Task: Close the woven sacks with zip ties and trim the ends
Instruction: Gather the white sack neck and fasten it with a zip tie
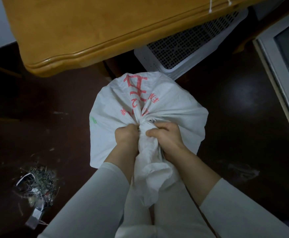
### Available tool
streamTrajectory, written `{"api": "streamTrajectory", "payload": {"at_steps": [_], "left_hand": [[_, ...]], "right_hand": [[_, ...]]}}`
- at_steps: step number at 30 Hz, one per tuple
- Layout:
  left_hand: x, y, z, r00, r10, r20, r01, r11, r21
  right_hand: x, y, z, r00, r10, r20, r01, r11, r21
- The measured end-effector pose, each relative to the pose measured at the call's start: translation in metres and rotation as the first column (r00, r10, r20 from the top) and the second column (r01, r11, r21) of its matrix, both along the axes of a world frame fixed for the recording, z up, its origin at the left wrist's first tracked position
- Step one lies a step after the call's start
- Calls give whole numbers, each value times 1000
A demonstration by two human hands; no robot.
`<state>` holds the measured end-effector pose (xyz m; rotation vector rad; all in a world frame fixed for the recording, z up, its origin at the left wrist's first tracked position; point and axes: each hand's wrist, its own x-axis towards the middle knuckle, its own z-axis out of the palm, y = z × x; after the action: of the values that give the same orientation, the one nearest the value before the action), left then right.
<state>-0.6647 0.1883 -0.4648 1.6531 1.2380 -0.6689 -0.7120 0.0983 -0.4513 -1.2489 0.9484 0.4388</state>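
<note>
Sack (140,103) first: where is it standing?

On the dark floor (243,117), right in front of the person and just below the corner of the wooden worktop (88,31). It is white with red print (and a small green mark on its left side).

Start from the left, then. What is over there?

A pile of dry stalks and scraps (39,184) lies on the floor, well apart from the sack.

And in the middle?

The mouth of the sack is gathered into a twisted neck, and the loose cloth above it trails back between the forearms. The left hand (125,136) is on the left side of the neck, its grip clamped on the bunched cloth as a fist.

What about the other one?

The right hand (166,138) is on the right side of the same neck. Its grip is also clamped on the cloth, with the thumb laid across the bunch. Both arms are in pale sleeves.

What is further right?

A white basket with small holes (191,43) sits on the floor, partly under the worktop and behind the sack. Two thin white strips (211,6) hang over the worktop's far edge. A pale frame (277,74) runs down the right side.
</note>
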Motion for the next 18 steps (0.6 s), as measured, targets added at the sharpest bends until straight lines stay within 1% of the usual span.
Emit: {"api": "streamTrajectory", "payload": {"at_steps": [2,5,6,8,9,11,13,14,16,18], "left_hand": [[3,0,0,1000,8,8,-8,997,-80],[6,-2,13,990,38,133,1,958,-286],[7,-3,17,984,36,177,22,948,-316],[11,-4,21,967,20,253,55,957,-283],[14,-6,21,967,36,253,32,965,-260],[22,-6,17,978,103,180,-62,973,-223],[26,-5,15,987,117,109,-90,969,-228],[26,-4,15,991,98,95,-72,965,-251],[26,-2,15,992,6,123,27,963,-269],[29,-2,13,977,-94,191,137,965,-222]], "right_hand": [[1,-9,-1,1000,4,4,-4,999,32],[6,-23,1,999,-34,42,30,994,105],[8,-24,1,997,-50,56,44,993,112],[13,-22,1,995,-59,77,50,993,110],[16,-20,0,995,-51,83,43,994,101],[19,-18,0,996,-23,86,17,997,70],[19,-19,-2,997,-7,83,4,999,44],[19,-20,-3,997,-11,74,8,999,41],[20,-22,-3,998,-16,59,13,998,58],[22,-22,-3,999,-14,50,11,998,58]]}}
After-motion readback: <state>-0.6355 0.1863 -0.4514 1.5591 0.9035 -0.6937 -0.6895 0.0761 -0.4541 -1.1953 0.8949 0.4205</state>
